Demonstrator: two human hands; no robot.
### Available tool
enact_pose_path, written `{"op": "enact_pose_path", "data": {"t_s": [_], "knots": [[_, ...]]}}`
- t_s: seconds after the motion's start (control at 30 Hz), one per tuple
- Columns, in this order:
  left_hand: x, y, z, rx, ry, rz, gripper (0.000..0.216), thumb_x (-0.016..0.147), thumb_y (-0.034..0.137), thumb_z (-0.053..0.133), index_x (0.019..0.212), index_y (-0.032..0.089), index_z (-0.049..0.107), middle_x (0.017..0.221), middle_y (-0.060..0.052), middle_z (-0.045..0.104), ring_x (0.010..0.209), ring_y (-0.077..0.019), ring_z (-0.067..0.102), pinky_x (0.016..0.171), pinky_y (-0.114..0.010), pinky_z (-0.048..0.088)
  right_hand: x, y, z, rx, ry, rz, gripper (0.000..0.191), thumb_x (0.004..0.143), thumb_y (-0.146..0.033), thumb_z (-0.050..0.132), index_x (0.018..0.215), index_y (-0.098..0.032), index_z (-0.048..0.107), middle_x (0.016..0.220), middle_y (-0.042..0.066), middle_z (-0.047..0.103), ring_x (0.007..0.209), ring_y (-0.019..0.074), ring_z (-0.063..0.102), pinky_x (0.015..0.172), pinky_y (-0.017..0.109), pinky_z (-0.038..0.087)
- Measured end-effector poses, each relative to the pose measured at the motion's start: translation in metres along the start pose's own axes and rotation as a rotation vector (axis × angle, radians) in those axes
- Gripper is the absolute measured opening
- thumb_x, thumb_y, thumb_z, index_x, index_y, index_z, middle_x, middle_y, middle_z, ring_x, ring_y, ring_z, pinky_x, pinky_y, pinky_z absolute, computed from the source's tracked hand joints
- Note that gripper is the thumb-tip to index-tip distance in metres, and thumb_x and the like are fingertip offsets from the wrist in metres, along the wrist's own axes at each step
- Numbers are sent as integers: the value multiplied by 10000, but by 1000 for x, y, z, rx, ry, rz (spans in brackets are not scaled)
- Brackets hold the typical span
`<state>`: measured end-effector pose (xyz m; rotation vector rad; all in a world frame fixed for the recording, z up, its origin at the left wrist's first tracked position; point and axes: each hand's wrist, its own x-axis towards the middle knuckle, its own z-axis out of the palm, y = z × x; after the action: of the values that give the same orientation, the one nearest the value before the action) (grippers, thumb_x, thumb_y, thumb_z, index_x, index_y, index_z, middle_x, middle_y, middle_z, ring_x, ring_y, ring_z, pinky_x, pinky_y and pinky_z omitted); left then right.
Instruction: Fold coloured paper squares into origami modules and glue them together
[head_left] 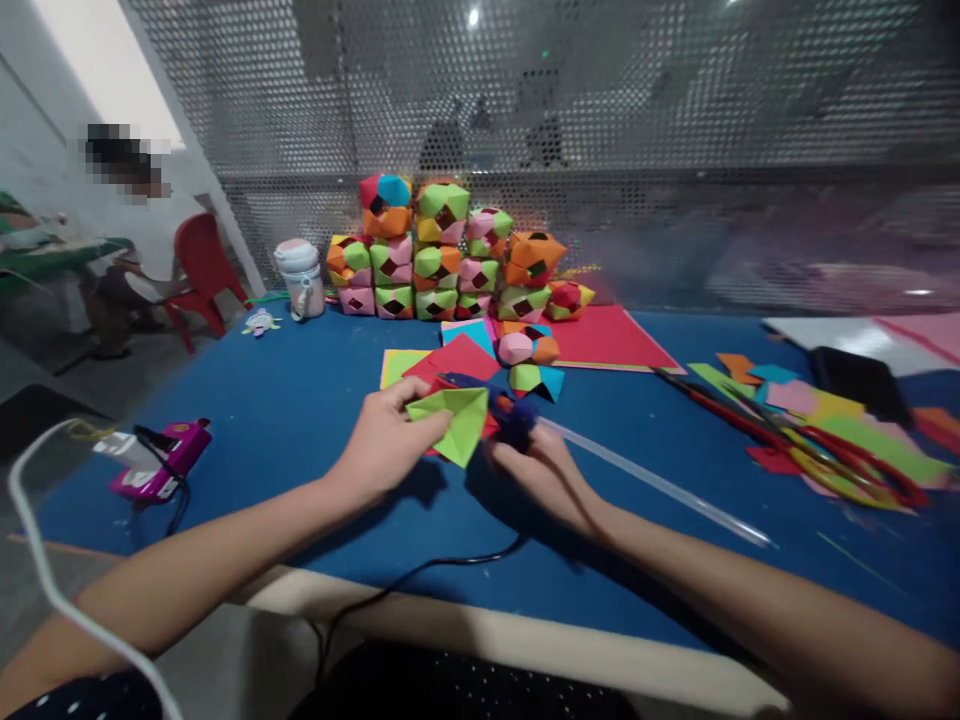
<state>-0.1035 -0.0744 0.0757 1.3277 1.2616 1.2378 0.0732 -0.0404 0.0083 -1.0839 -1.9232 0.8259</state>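
Observation:
My left hand [394,435] pinches a folded piece of green paper [466,425] above the middle of the table, with the thumb on its near face. In my right hand [551,465] is a dark blue glue gun [514,420], its nozzle end reaching left behind the green paper. A long clear glue stick [660,485] sticks out of its back toward the right. Whether the nozzle touches the paper is hidden. Just beyond my hands lie red folded paper [461,362] and small joined paper shapes [529,345] in pink, orange, green and blue.
Stacked paper balls [437,265] and a bottle [300,280] stand along the mesh panel. Scissors [847,465], paper scraps [817,400] and a black phone-like object [859,383] lie right. A magenta power strip [165,460] is left; a black cord [420,568] crosses the front edge. A person sits far left.

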Motion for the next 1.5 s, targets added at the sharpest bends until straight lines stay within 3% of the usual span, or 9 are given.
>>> {"op": "enact_pose_path", "data": {"t_s": [0.03,0.13,0.23,0.33,0.4,0.7,1.5], "knots": [[7,-9,-1,1,17,-38,176,663,200,635,826,134,616,745,-36,651,600,-125,576,554,-246,463,-9,1,-11,-16,29,45,188,804,-236,529,933,-147,633,655,1,589,531,141,529,466,260,429],[24,-33,0,29,12,-109,185,641,184,636,817,126,632,792,-55,670,654,-141,605,572,-248,472,-25,0,-30,-55,104,108,186,777,-252,522,913,-172,620,664,8,587,509,136,505,466,263,409],[36,-46,6,54,-24,-115,139,630,168,617,764,135,630,721,-31,660,609,-133,598,541,-236,466,-28,0,-35,-62,142,-21,104,786,-285,537,832,-197,569,707,21,599,572,147,543,541,279,441],[43,-52,12,102,-53,-102,53,621,163,595,671,149,585,580,12,600,506,-119,560,469,-218,433,-26,1,-33,-52,30,-156,24,796,-220,518,817,-208,517,717,14,593,571,130,535,551,266,433],[46,-55,14,137,-74,-97,36,620,157,581,645,155,554,533,30,564,469,-113,545,440,-205,412,-24,2,-32,-65,-35,-191,55,786,-162,502,819,-206,507,710,7,581,567,118,524,543,252,418],[51,-64,13,188,-152,-132,61,626,117,540,670,156,525,512,56,533,435,-97,540,417,-185,414,-22,12,-31,-110,-86,-174,85,769,-115,490,798,-195,488,667,-11,568,557,101,513,537,219,405],[48,-64,11,144,-255,-244,128,653,41,507,636,162,470,458,63,518,371,-103,538,367,-197,430,-24,11,-30,-168,-121,-187,76,810,-189,470,735,-189,483,637,-3,548,523,91,484,503,215,385]]}}
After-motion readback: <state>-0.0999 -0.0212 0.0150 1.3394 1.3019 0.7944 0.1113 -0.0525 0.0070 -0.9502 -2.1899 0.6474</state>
